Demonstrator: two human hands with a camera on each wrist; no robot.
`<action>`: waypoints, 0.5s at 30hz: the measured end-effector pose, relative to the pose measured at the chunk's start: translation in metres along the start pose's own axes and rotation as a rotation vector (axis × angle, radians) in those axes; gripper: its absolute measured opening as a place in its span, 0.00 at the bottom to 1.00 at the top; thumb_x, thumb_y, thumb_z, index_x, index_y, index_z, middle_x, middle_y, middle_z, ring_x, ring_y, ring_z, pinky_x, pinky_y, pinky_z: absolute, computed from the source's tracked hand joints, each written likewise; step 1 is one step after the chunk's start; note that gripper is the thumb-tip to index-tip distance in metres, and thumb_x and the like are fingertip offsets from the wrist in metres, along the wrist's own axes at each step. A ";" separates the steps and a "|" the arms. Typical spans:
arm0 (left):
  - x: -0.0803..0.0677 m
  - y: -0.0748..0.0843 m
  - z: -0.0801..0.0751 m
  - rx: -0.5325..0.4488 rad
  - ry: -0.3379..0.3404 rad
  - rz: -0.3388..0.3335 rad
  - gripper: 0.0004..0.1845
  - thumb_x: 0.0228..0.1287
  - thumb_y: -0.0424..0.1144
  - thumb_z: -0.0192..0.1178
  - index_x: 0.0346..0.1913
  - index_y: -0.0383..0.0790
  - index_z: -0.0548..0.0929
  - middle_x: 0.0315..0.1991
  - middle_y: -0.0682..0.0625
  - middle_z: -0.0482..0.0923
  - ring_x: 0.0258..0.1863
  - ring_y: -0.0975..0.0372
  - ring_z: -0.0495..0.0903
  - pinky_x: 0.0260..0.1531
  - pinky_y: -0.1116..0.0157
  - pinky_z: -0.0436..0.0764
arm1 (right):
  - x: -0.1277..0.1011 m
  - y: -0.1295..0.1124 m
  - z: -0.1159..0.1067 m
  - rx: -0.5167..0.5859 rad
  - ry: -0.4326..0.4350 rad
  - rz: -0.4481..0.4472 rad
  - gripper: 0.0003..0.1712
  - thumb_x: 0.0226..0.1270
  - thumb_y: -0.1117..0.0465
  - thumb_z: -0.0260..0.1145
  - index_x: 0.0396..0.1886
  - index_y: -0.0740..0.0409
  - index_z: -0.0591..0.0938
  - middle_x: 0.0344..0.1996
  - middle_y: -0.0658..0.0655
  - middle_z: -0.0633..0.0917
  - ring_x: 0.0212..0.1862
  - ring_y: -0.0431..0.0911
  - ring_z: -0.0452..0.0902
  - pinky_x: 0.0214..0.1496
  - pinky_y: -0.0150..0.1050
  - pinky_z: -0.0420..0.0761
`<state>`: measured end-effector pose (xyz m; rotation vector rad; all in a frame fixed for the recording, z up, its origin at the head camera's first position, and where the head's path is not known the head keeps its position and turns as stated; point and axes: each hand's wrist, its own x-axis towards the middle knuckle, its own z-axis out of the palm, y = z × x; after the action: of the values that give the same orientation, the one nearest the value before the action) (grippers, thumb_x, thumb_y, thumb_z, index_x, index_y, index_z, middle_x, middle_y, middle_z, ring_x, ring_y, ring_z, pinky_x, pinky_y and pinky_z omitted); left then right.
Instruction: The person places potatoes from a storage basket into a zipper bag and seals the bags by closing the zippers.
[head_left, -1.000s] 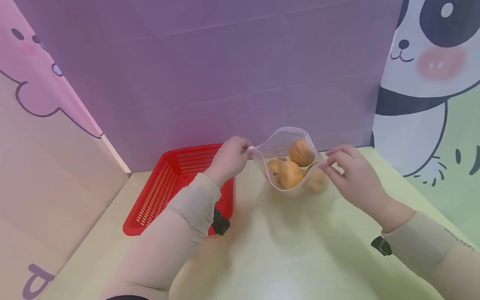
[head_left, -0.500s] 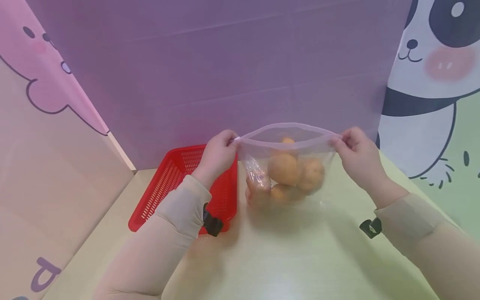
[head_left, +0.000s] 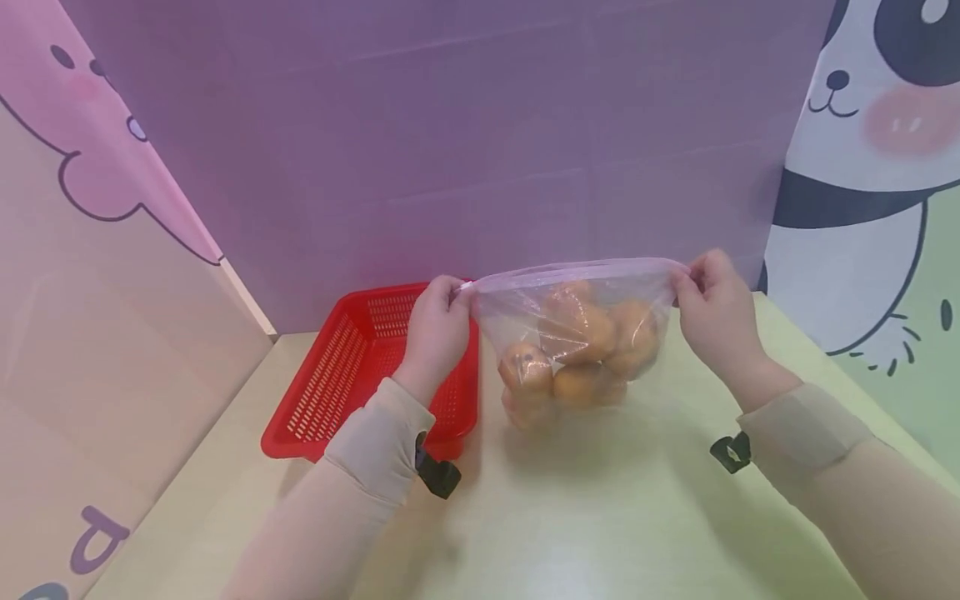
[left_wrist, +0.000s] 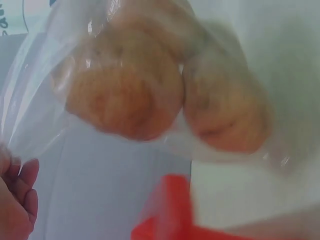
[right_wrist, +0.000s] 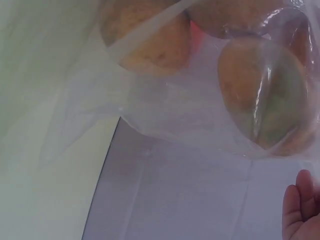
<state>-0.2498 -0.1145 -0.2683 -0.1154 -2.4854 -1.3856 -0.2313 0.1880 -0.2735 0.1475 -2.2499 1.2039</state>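
A clear zip bag [head_left: 498, 312] with several potatoes [head_left: 577, 329] in it is stretched between both hands in the head view. My left hand [head_left: 437, 329] pinches its upper left corner, beside a small white slider [head_left: 467, 285]. At the upper right corner my right hand [head_left: 720, 321] grips the rim between thumb and fingers. The bag's top edge is pulled into a nearly straight line. Through the film, potatoes [left_wrist: 125, 95] fill much of the left wrist view, and a potato with a greenish patch [right_wrist: 265, 95] shows in the right wrist view. I cannot tell whether the bag's bottom touches the table.
Left of the bag, a red plastic basket [head_left: 300, 408] stands on the pale table [head_left: 570, 517], partly behind my left arm. A purple panel [head_left: 450, 150] rises behind the table. Printed side panels, one with a panda [head_left: 847, 275], flank it.
The bag's mouth has gone from wide and round to drawn flat. My hands have moved farther apart, the right one shifting right and up. More of the bag's front now faces me.
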 end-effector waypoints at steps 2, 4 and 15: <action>-0.002 -0.004 0.004 -0.034 0.012 -0.019 0.10 0.71 0.46 0.55 0.46 0.45 0.74 0.39 0.51 0.75 0.39 0.57 0.76 0.40 0.61 0.82 | 0.000 0.003 0.002 0.005 -0.018 0.007 0.11 0.75 0.61 0.50 0.39 0.67 0.68 0.32 0.60 0.76 0.34 0.41 0.72 0.34 0.23 0.72; -0.004 -0.006 0.008 -0.101 0.007 -0.050 0.10 0.71 0.47 0.55 0.46 0.45 0.73 0.40 0.51 0.75 0.41 0.56 0.76 0.43 0.60 0.81 | 0.000 0.007 0.004 0.029 -0.040 0.019 0.11 0.75 0.61 0.51 0.38 0.67 0.67 0.32 0.60 0.76 0.35 0.40 0.73 0.35 0.22 0.74; -0.012 -0.003 0.026 -0.583 -0.145 -0.184 0.16 0.71 0.51 0.52 0.53 0.47 0.69 0.51 0.51 0.73 0.55 0.59 0.73 0.57 0.60 0.73 | 0.008 0.013 0.002 0.140 -0.086 0.129 0.13 0.73 0.57 0.52 0.44 0.64 0.69 0.40 0.55 0.74 0.39 0.40 0.70 0.41 0.29 0.72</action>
<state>-0.2450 -0.0936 -0.2873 -0.1124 -2.1588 -2.2166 -0.2432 0.1950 -0.2794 0.1119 -2.2780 1.4493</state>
